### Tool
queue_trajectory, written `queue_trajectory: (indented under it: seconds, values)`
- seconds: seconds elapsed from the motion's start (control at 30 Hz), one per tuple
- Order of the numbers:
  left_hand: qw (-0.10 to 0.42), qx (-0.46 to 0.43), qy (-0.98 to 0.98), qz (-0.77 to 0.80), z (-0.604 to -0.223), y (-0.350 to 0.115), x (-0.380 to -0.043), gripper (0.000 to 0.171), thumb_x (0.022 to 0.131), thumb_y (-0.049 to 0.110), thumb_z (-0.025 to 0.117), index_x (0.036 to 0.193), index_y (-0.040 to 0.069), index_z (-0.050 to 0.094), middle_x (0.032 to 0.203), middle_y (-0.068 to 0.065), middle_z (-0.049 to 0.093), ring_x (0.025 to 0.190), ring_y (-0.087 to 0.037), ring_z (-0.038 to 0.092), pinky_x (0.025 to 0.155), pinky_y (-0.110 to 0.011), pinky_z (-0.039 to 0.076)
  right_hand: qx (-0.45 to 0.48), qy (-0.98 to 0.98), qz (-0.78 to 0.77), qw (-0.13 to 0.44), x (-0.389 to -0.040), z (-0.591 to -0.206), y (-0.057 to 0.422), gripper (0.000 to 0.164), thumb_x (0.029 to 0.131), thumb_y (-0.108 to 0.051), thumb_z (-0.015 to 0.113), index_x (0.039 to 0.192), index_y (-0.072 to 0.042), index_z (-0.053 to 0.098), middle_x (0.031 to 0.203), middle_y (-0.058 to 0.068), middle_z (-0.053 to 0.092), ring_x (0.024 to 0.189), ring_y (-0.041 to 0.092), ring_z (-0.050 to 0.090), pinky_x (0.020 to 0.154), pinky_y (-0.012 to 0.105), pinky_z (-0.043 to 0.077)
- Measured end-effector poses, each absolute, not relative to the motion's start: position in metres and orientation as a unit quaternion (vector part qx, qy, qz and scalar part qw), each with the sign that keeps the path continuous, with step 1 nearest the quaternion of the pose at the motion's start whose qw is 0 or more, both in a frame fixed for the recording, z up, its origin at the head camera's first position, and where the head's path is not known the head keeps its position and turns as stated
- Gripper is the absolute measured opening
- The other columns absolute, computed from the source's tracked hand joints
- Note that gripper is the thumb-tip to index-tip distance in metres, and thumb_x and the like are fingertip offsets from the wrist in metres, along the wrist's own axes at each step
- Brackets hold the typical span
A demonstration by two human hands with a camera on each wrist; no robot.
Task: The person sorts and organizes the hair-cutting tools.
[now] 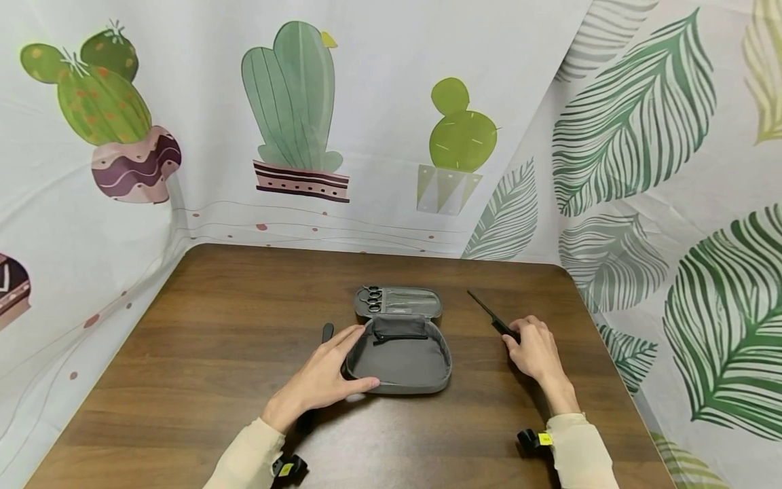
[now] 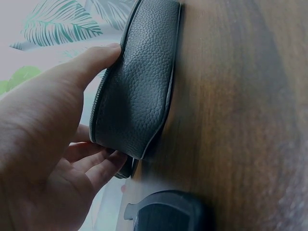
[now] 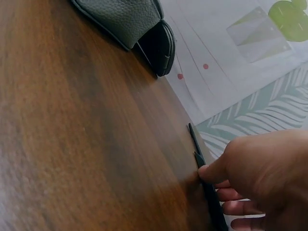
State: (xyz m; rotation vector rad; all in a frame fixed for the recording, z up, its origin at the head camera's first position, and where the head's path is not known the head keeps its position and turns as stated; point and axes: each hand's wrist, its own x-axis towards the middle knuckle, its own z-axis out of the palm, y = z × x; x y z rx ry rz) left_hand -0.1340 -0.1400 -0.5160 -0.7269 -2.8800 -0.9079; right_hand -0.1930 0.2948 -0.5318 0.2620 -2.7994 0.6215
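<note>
My left hand (image 1: 332,370) grips the near left corner of a grey zip case (image 1: 406,389), thumb at the front rim and fingers round the left side. In the left wrist view the thumb lies at the zipped edge of the pebbled case wall (image 2: 144,72). The case lies unzipped, with a thin black item (image 1: 400,337) inside its base. Scissors (image 1: 374,299) sit in the opened lid beside a clear pocket. My right hand (image 1: 537,350) pinches a black rat-tail comb (image 1: 496,322) between thumb and fingers, its thin tail directed away from me, low over the table.
A black item with a rounded end (image 1: 328,331) lies left of the case, partly hidden by my left hand. The brown wooden table (image 1: 214,326) meets hanging cloths printed with cacti (image 1: 299,102) and leaves (image 1: 635,115) at its back and sides.
</note>
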Motion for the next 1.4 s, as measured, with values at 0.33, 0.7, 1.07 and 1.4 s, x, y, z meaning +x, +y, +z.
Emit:
queue_trajectory:
  seconds: [0.33,0.7,1.07,1.4]
  values:
    - [0.021,-0.231,-0.929,-0.289,-0.517,-0.139,-0.134,0.108,0.082,0.070,0.071,0.162,0.007,0.036,0.160,-0.015,0.039,0.143,-0.026,0.037,0.109,-0.050,0.043,0.050,-0.961,0.246,0.117,-0.194,-0.532,0.294,0.019,0.088,-0.007,0.076,0.099,0.007,0.069,0.096,0.020,0.067,0.091,0.038,0.062,0.082,0.053,0.049]
    - [0.022,-0.231,-0.928,-0.291,-0.517,-0.139,-0.133,0.108,0.082,0.070,0.071,0.162,0.007,0.036,0.160,-0.014,0.039,0.143,-0.026,0.037,0.109,-0.050,0.043,0.043,-0.955,0.269,0.120,-0.196,-0.533,0.296,0.011,0.089,-0.003,0.074,0.098,0.002,0.069,0.082,0.012,0.070,0.075,0.028,0.064,0.070,0.045,0.051]
    - [0.018,-0.227,-0.930,-0.290,-0.518,-0.140,-0.134,0.108,0.082,0.071,0.071,0.162,0.007,0.036,0.161,-0.014,0.039,0.143,-0.025,0.037,0.110,-0.049,0.043,0.057,-0.949,0.276,0.143,-0.194,-0.527,0.296,0.006,0.088,-0.002,0.073,0.095,-0.001,0.073,0.080,0.008,0.072,0.069,0.021,0.063,0.067,0.040,0.050]
    - [0.023,-0.228,-0.928,-0.292,-0.516,-0.139,-0.134,0.108,0.082,0.070,0.072,0.162,0.007,0.037,0.160,-0.015,0.040,0.143,-0.026,0.038,0.109,-0.050,0.043,0.067,-0.928,0.299,0.212,-0.194,-0.511,0.291,0.005,0.088,-0.001,0.075,0.092,-0.001,0.072,0.077,0.008,0.071,0.065,0.019,0.061,0.063,0.037,0.047]
